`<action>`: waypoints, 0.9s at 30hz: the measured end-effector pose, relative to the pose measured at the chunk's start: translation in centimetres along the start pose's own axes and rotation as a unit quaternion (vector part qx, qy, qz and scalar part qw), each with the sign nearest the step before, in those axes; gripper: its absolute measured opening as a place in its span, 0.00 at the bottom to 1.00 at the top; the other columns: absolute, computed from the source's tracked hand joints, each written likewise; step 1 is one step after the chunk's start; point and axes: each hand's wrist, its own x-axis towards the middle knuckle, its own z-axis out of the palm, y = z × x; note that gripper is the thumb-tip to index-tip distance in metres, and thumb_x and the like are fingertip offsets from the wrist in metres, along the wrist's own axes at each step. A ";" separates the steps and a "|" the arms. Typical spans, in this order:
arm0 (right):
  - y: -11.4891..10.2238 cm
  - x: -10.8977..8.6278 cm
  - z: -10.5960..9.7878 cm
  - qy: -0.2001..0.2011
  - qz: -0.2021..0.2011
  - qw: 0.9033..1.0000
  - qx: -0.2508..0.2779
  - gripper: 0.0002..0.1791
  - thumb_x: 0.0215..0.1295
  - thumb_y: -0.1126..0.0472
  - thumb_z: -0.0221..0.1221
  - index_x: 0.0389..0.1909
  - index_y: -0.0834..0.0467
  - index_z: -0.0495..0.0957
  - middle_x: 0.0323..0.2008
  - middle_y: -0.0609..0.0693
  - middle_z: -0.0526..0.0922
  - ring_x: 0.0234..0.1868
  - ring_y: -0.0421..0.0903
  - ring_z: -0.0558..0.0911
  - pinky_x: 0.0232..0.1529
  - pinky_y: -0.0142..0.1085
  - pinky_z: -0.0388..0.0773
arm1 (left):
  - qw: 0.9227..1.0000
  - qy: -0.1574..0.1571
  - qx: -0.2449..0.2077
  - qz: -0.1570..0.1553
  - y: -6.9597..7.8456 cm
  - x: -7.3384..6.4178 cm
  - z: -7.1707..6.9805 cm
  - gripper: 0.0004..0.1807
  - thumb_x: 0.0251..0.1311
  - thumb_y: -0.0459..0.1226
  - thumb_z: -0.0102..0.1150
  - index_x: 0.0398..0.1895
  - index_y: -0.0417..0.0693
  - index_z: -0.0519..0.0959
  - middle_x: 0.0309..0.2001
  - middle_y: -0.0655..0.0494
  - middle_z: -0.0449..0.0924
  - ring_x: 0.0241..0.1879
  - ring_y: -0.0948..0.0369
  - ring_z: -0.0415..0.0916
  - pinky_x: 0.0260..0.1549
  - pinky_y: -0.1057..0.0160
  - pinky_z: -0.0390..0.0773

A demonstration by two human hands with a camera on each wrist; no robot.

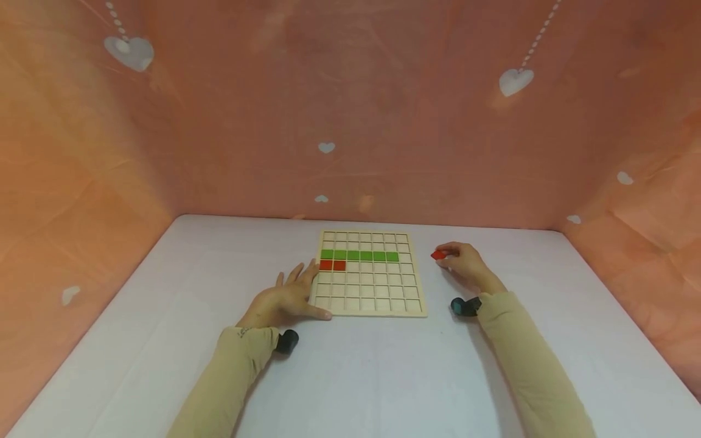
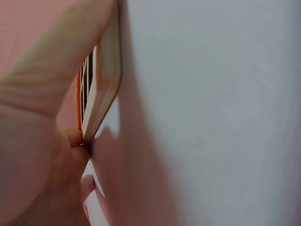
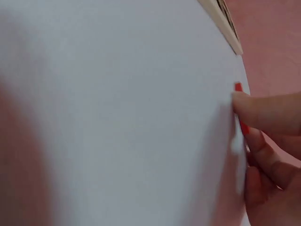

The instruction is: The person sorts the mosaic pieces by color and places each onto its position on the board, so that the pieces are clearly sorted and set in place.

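A wooden grid board (image 1: 372,307) lies flat on the white table, with a row of several green square tiles (image 1: 353,255) across it. Two red square tiles (image 1: 332,265) fill the left end of the row just below. My left hand (image 1: 287,299) rests against the board's left side with fingers spread, the thumb on its near left corner; in the left wrist view the thumb (image 2: 61,52) lies along the board's edge. To the right of the board, my right hand (image 1: 464,263) pinches a red tile (image 1: 438,255) between thumb and fingers; the right wrist view shows this tile edge-on.
The white table (image 1: 378,377) extends around the board on all sides. Dark wrist cameras (image 1: 465,306) sit at both sleeves. Orange-pink cloth (image 1: 361,109) with pale hearts hangs behind and at both sides.
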 end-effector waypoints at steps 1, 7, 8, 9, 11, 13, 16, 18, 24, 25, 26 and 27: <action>0.1 -0.1 -0.1 -0.007 0.002 1.000 0.001 0.24 0.63 0.64 0.58 0.60 0.65 0.72 0.57 0.65 0.73 0.52 0.56 0.69 0.48 0.38 0.70 | 1.000 0.001 0.000 0.000 0.0 0.0 0.0 0.64 0.48 0.55 0.69 0.76 0.40 0.37 0.77 0.44 0.34 0.76 0.45 0.31 0.70 0.38 0.31; 0.1 -0.6 -0.2 -0.035 0.011 0.999 0.018 0.24 0.63 0.63 0.59 0.60 0.64 0.73 0.60 0.65 0.71 0.56 0.57 0.67 0.57 0.44 0.70 | 1.000 -0.003 0.011 0.005 0.1 -0.1 -0.2 0.62 0.50 0.55 0.68 0.76 0.38 0.38 0.77 0.42 0.33 0.75 0.44 0.30 0.70 0.37 0.31; 0.1 -0.7 -0.2 -0.036 0.010 0.999 0.019 0.24 0.63 0.63 0.59 0.60 0.65 0.73 0.60 0.65 0.71 0.56 0.57 0.67 0.58 0.45 0.70 | 1.000 -0.003 0.012 0.006 0.2 -0.1 -0.2 0.62 0.50 0.54 0.67 0.75 0.37 0.38 0.77 0.42 0.33 0.75 0.43 0.30 0.70 0.37 0.31; 0.1 -0.8 -0.2 -0.035 0.008 0.999 0.017 0.24 0.63 0.63 0.59 0.60 0.64 0.73 0.60 0.65 0.72 0.56 0.57 0.67 0.57 0.44 0.70 | 1.000 -0.004 0.011 0.007 0.2 -0.1 -0.2 0.62 0.50 0.54 0.67 0.75 0.37 0.38 0.77 0.41 0.33 0.75 0.43 0.30 0.70 0.37 0.31; 0.3 -0.9 -0.3 -0.034 0.000 0.999 0.008 0.24 0.62 0.64 0.60 0.59 0.65 0.73 0.58 0.65 0.73 0.53 0.55 0.69 0.51 0.40 0.73 | 1.000 -0.003 0.005 0.005 0.1 -0.1 -0.1 0.63 0.50 0.55 0.68 0.76 0.38 0.38 0.77 0.42 0.34 0.75 0.44 0.30 0.70 0.37 0.31; 0.6 -1.0 -0.3 -0.032 -0.011 0.999 -0.004 0.24 0.61 0.64 0.61 0.59 0.64 0.74 0.57 0.64 0.75 0.51 0.53 0.71 0.46 0.36 0.73 | 1.000 -0.003 0.000 0.003 0.1 0.0 -0.1 0.63 0.49 0.55 0.68 0.76 0.38 0.38 0.77 0.42 0.34 0.76 0.44 0.30 0.70 0.38 0.31; 0.8 -1.1 -0.1 -0.028 -0.033 0.999 -0.018 0.23 0.60 0.64 0.62 0.57 0.65 0.76 0.55 0.64 0.77 0.46 0.51 0.73 0.39 0.31 0.73 | 1.000 -0.003 -0.004 0.000 -0.1 0.0 0.0 0.64 0.48 0.56 0.69 0.76 0.39 0.37 0.77 0.42 0.34 0.76 0.44 0.31 0.70 0.38 0.32; 0.7 -1.3 0.0 -0.028 -0.039 0.999 -0.017 0.23 0.59 0.63 0.62 0.56 0.64 0.77 0.55 0.63 0.77 0.45 0.51 0.73 0.38 0.31 0.73 | 1.000 -0.004 -0.003 0.000 -0.2 0.0 0.0 0.64 0.48 0.56 0.69 0.76 0.38 0.37 0.77 0.41 0.33 0.76 0.44 0.30 0.70 0.37 0.32; 0.0 -1.9 0.5 -0.047 -0.067 0.997 0.002 0.23 0.60 0.62 0.62 0.58 0.63 0.76 0.58 0.62 0.75 0.52 0.53 0.71 0.45 0.34 0.70 | 1.000 -0.005 0.005 0.006 -0.2 0.2 0.0 0.64 0.49 0.55 0.68 0.76 0.37 0.36 0.77 0.41 0.33 0.75 0.43 0.30 0.69 0.36 0.31; -0.1 -1.9 0.6 -0.049 -0.070 0.996 0.003 0.23 0.61 0.61 0.61 0.58 0.63 0.76 0.59 0.62 0.75 0.54 0.54 0.70 0.47 0.36 0.70 | 1.000 -0.005 0.007 0.007 -0.2 0.2 0.0 0.64 0.50 0.56 0.68 0.75 0.37 0.36 0.77 0.41 0.32 0.75 0.43 0.30 0.69 0.36 0.31; -0.1 -1.9 0.7 -0.048 -0.071 0.996 0.004 0.23 0.61 0.61 0.61 0.58 0.62 0.76 0.60 0.61 0.75 0.56 0.54 0.70 0.51 0.37 0.69 | 1.000 -0.005 0.009 0.008 -0.2 0.2 0.0 0.64 0.50 0.56 0.68 0.75 0.37 0.36 0.77 0.41 0.32 0.75 0.43 0.29 0.69 0.36 0.31; -0.2 -1.9 0.8 -0.049 -0.068 0.996 0.007 0.23 0.62 0.61 0.61 0.59 0.61 0.76 0.60 0.61 0.75 0.57 0.54 0.69 0.52 0.39 0.69 | 1.000 -0.005 0.011 0.008 -0.3 0.3 0.0 0.64 0.50 0.56 0.67 0.75 0.37 0.36 0.77 0.41 0.32 0.75 0.43 0.29 0.69 0.36 0.31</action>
